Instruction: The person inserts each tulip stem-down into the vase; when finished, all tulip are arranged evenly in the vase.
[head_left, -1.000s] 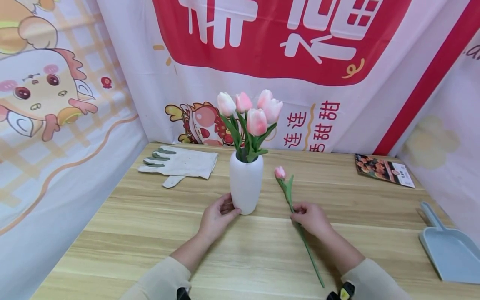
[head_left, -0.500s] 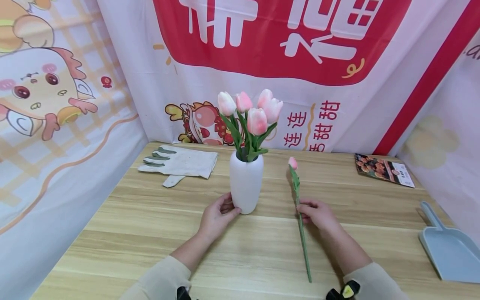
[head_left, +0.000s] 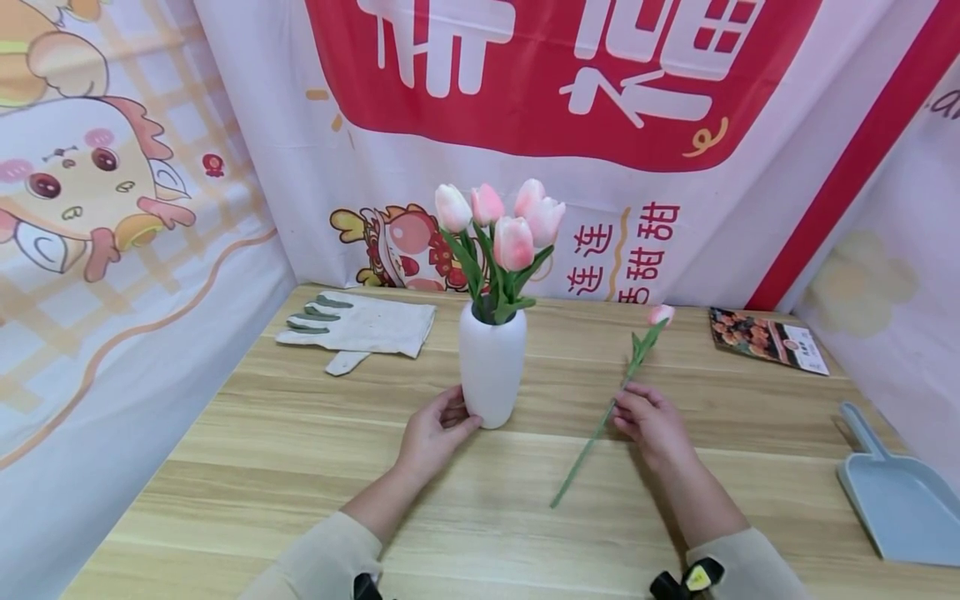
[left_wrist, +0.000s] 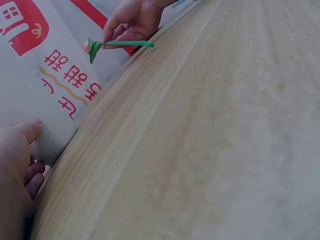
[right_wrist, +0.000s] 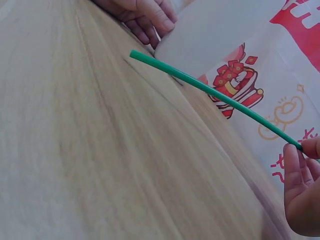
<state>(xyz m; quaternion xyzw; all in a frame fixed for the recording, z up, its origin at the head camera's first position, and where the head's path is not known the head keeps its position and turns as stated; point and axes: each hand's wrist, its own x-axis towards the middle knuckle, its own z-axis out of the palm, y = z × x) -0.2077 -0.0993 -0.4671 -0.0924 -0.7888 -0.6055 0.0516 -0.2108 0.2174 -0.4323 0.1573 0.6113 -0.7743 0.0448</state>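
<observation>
A white vase (head_left: 492,367) stands upright on the wooden table, with several pink and white tulips (head_left: 514,243) in it. My left hand (head_left: 435,433) holds the vase low on its left side, thumb in front and fingers behind. To the right of the vase, my right hand (head_left: 654,423) pinches the stem of a single pink tulip (head_left: 633,364) between thumb and fingers. Its bloom points to the back right, its bare stem end to the front left. In the right wrist view the green stem (right_wrist: 215,93) slants across, its cut end above the table near the vase.
White gloves (head_left: 367,321) with green-tipped fingers lie at the back left. A card with a flower picture (head_left: 768,340) is at the back right, and a light blue dustpan (head_left: 900,500) at the right edge. Printed cloth (head_left: 247,167) hangs behind and along the sides.
My right hand has moved right and turned the single tulip: its bloom has swung to the right and its stem end to the left. The left hand and vase have stayed put.
</observation>
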